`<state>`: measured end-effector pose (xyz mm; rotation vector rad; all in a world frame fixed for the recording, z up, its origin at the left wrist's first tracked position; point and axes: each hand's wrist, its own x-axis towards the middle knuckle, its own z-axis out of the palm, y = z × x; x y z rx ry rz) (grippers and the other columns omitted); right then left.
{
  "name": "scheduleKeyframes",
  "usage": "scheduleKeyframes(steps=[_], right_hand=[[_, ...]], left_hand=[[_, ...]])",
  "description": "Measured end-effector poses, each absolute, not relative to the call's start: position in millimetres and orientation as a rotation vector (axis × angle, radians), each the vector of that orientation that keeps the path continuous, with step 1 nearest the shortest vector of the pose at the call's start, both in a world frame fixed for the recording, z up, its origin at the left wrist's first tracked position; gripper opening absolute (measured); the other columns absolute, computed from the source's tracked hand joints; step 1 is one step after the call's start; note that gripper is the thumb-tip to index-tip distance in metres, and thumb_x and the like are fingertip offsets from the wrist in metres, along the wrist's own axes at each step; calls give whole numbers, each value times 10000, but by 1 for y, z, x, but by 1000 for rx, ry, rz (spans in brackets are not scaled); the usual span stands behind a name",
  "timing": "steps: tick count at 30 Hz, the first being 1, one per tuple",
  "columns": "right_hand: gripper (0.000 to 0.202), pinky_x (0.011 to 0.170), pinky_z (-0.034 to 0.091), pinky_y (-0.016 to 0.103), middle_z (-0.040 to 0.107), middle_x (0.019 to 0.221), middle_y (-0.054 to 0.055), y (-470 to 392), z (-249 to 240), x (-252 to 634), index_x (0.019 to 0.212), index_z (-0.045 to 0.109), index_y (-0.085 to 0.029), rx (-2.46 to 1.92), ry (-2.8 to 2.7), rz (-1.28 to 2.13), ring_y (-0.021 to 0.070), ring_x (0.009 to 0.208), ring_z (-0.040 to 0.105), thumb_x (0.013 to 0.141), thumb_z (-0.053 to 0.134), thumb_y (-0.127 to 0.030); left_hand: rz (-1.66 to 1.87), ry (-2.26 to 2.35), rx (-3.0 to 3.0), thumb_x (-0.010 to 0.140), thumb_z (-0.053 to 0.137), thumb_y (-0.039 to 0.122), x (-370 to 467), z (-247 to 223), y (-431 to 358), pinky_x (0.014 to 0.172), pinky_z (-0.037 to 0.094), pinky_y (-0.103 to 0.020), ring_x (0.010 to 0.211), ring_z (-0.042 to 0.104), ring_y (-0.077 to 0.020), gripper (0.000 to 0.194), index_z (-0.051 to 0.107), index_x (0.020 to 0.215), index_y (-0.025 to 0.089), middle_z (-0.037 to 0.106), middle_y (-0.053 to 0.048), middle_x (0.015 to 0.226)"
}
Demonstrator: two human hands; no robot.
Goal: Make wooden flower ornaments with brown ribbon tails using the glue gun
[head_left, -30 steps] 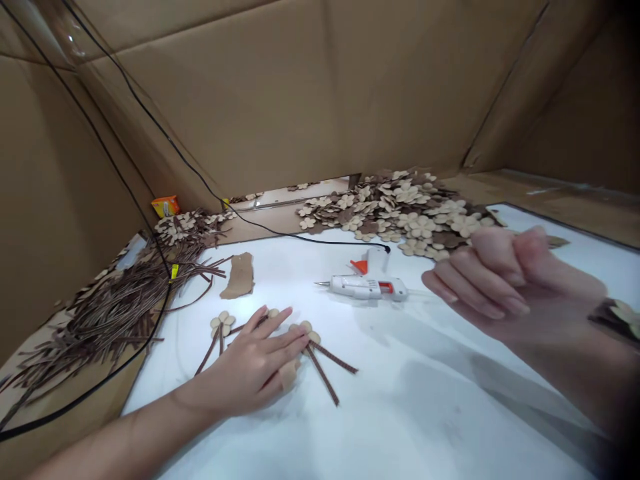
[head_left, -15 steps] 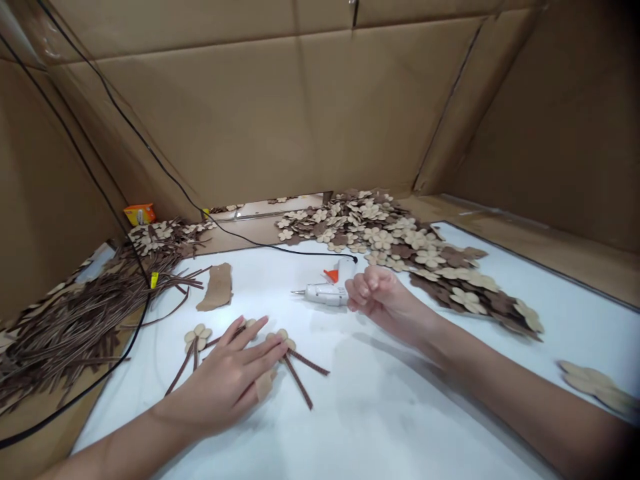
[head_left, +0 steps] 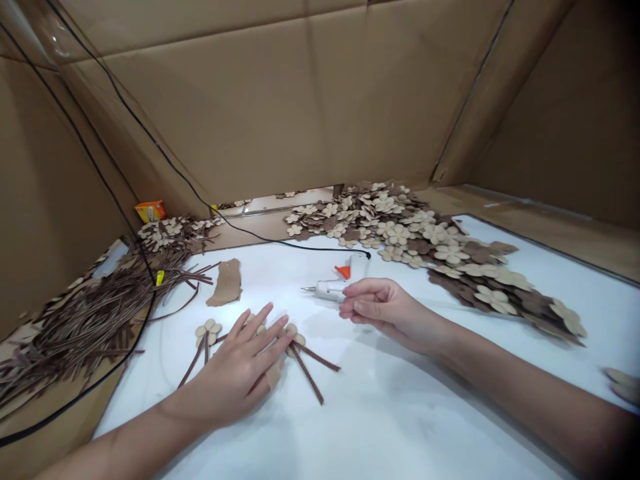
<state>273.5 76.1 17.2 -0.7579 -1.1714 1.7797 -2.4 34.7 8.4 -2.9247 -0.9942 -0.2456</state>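
Observation:
My left hand (head_left: pixel 245 367) lies with its fingers spread over a row of felt flowers, two fingertips on the right-hand flower (head_left: pixel 296 340). Two dark brown strips (head_left: pixel 309 379) run out from under that flower. Further left, another beige flower (head_left: pixel 207 331) has brown strips beneath it; a third is mostly covered by my fingers. In front of the white glue gun (head_left: pixel 327 289), my right hand (head_left: pixel 375 308) has thumb and fingers pinched together. Whatever is between them, if anything, cannot be made out. The gun lies on its side, its orange trigger (head_left: pixel 343 271) showing and its nozzle pointing left.
Beige and brown felt flowers (head_left: pixel 450 253) are heaped at the back right. A bundle of brown strips (head_left: pixel 95 320) lies at the left, below an orange box (head_left: pixel 151 211). A cardboard scrap (head_left: pixel 225 283) sits behind my left hand. A black cord (head_left: pixel 280 241) crosses to the gun.
My right hand has turned from a loose fist into a pinch, slightly lower beside the glue gun. My left hand stays on the flowers. The whole view has shifted slightly.

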Motion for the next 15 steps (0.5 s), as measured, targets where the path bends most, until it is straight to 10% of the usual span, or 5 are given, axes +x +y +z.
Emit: scheduleKeyframes(steps=[15], right_hand=[[386, 330, 275, 123, 386, 387, -107, 73, 32, 289, 556, 456, -199, -592, -1092, 1608, 26, 306, 321, 636, 749, -437]], left_hand=[[-272, -1132, -2916, 887, 380, 160, -1, 3, 36, 1068, 260, -540, 1375, 129, -269, 533, 275, 1408, 206, 348, -37, 1438]])
